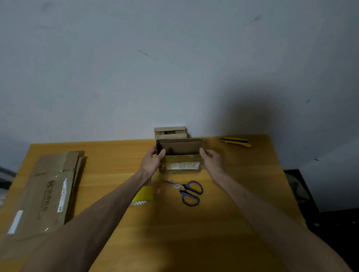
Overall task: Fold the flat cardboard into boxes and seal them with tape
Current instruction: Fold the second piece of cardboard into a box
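Brown flattened cardboard (48, 192) lies in a stack on the orange wooden table (201, 238), well to the left of the open box and nearer the person. Its top sheet carries a printed logo, white label strips and glossy tape.

A roll of tape (143, 196) with a yellow core sits below and to the left of the open box, partly hidden by the left forearm.

The left hand (152, 160) grips the left side of the open box (180, 156). Its thumb is hooked over the front of that edge, while the fingers wrap out of sight behind it.

This small cardboard box is near the far edge of the table, roughly in the middle. Its top is open, a flap stands up at the back, and a white label shows on the front face. Whether it rests on the table or is lifted just off it cannot be told.

Just behind the open box, against the grey wall (177, 64), stands a second small box (170, 132), paler and closed.

Blue-handled scissors (186, 190) lie just in front of the open box, blades pointing left.

The right hand (211, 160) holds the right side of the open box, thumb against the front corner and fingers curled around the far side, mostly hidden.

A yellow and black utility knife (235, 142) lies to the right of the open box, near the table's far edge and apart from the right hand.
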